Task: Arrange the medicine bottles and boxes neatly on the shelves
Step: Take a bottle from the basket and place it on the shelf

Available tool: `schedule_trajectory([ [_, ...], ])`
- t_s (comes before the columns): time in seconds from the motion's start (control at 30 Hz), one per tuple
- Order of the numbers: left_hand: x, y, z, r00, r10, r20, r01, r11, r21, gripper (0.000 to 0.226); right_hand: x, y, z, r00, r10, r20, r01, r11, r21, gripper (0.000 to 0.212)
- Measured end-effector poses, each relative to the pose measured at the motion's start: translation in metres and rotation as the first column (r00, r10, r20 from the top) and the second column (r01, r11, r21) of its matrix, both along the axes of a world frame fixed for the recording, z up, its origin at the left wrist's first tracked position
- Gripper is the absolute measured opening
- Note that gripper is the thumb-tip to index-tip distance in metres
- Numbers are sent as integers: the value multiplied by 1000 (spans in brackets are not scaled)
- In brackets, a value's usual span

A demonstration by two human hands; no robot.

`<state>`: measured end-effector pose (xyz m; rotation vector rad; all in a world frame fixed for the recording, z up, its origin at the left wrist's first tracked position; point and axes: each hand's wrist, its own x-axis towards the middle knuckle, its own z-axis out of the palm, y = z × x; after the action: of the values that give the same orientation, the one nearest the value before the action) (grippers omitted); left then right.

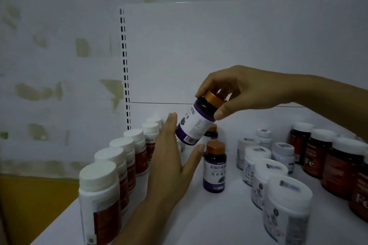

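Far left: a row of white plastic bottles with white screw caps and red labels [111,167] runs front to back along the left edge of the white shelf [199,221], lined up and looking finished. The frontmost stands close to the shelf's front corner, with little margin there.

Left hand [171,163]: open and flat, fingers together, thumb spread, holding nothing. It stands just right of the red-label row, beneath the raised bottle.

Centre: right hand [239,89] grips by its gold cap a dark bottle with a purple-and-white label [194,125], fingertips closed around the lid. The bottle is tilted, base down-left, clear of the shelf. Below it a matching gold-capped purple bottle [214,167] stands upright; another [212,132] shows behind, partly hidden. This row looks barely begun.

Right of centre: white tubs with white lids [278,175] in a loose cluster, roughly two files, not squared. Far right: dark red bottles with white caps, marked "Fe" [342,167], in a row.

Judgement: about half done. Open shelf lies between the red-label row and the purple bottles, and along the front. No boxes in sight.
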<state>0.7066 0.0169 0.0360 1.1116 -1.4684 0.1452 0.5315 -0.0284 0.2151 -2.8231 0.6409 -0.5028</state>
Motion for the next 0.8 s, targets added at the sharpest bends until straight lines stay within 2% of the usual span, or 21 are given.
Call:
schedule_trajectory([
  [0.1, 2, 6, 4, 998, -54, 13, 54, 998, -12, 62, -10, 14, -2, 997, 75, 16, -76, 996, 39, 43],
  [0.2, 2, 11, 5, 1000, 25, 14, -24, 993, -117, 56, -15, 24, -5, 995, 80, 50, -82, 996, 32, 46],
  [0.3, 1, 12, 4, 992, 124, 6, -119, 964, -237, 66, -14, 33, -9, 999, 9, 42, -12, 997, 72, 56],
  [0.43, 5, 10, 5, 982, 186, 37, -161, 923, -350, 61, -6, 40, -18, 989, -135, -58, 138, 989, 54, 66],
  [0.57, 10, 7, 6, 975, 201, 95, -141, 889, -435, 55, -1, 37, -31, 985, -173, 19, 169, 978, 124, 65],
  [0.67, 9, 7, 7, 981, 139, 134, -74, 911, -405, 57, -3, 30, -32, 984, -163, 75, 138, 954, 267, 59],
  [0.8, 7, 10, 9, 992, -126, 16, 126, 967, -220, 91, -10, 29, -30, 995, -3, 103, -35, 932, 361, 43],
])
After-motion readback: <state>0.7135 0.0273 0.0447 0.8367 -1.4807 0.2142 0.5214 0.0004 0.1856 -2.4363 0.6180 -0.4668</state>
